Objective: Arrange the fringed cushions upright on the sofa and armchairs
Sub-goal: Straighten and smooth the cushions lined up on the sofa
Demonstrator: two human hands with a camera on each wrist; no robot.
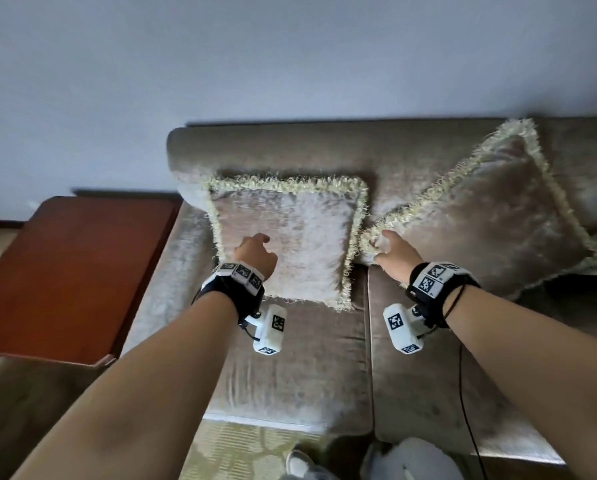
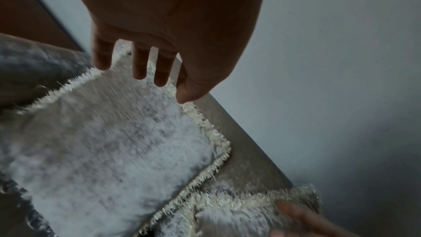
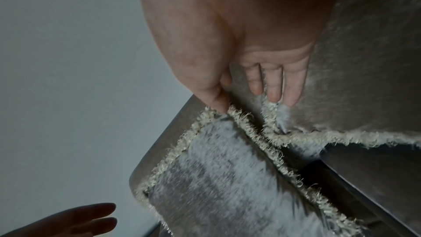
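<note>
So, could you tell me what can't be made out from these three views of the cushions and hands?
- Right hand: head view, fingertips buried in the fringe of the right cushion, so a pinch cannot be confirmed; the right wrist view shows straight fingers.
- Left hand: whether it touches the left cushion is unclear; motion blur in the left wrist view.
- Sofa: cut off by the right edge in the head view.

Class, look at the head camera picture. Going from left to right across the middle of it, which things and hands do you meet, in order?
Wooden side table → left hand on the square cushion → right hand at the corner of the tilted cushion.
</note>
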